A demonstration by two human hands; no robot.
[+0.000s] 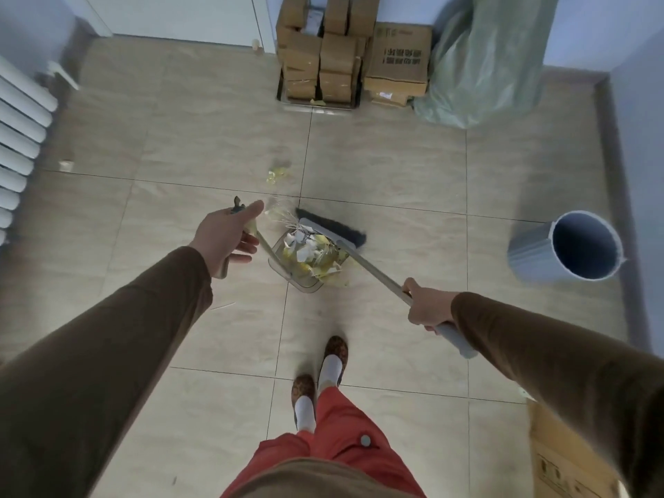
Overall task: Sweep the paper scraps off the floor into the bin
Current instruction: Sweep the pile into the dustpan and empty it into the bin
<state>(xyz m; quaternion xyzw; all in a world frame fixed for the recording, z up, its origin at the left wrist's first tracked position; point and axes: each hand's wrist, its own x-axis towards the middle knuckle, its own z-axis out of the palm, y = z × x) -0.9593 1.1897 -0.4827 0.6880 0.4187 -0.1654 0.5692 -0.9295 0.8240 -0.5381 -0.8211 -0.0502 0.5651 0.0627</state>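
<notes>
Tiled floor was biggest, w/ a blue-grey bin at right, well apart from the rest. Right hand gripped the broom handle, bristles at the dustpan's far edge. Left hand curled round the dustpan handle. Paper scraps (white & yellow) lay piled in the pan; a few more scraps sat on the tiles beyond.
</notes>
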